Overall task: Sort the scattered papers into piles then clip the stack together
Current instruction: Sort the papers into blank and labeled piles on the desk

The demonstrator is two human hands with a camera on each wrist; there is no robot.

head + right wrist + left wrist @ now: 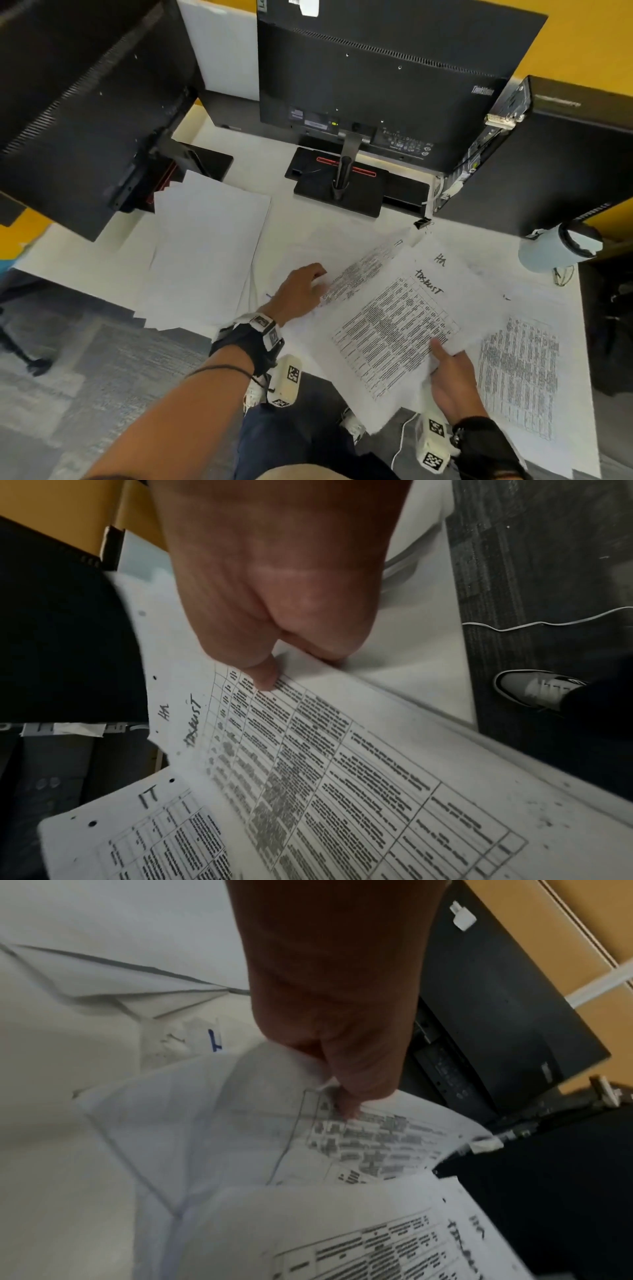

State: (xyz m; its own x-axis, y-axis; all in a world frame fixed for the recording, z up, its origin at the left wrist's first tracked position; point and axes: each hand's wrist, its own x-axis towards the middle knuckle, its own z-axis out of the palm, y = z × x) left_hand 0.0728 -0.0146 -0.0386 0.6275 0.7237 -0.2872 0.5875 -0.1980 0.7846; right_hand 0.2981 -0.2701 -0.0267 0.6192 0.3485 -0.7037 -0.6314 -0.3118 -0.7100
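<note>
While the right hand (451,380) is pinching the near edge of the table-printed sheet (394,335), thumb on top, the left hand (297,294) is curling onto a second printed sheet (356,274) just to its left. One blank pile (205,250) is lying far left, nearer the left hand; one binder clip (422,223) is sitting beyond both.

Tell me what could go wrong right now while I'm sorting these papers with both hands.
The table sheet in your right hand overhangs the desk edge; held by a thumb-and-finger pinch at one corner, it could slip to the floor. Your left hand pinches another printed sheet lying partly under it, so pulling either might crease or tear one. The binder clip sits at the papers' far corner and could get buried or knocked away.
</note>
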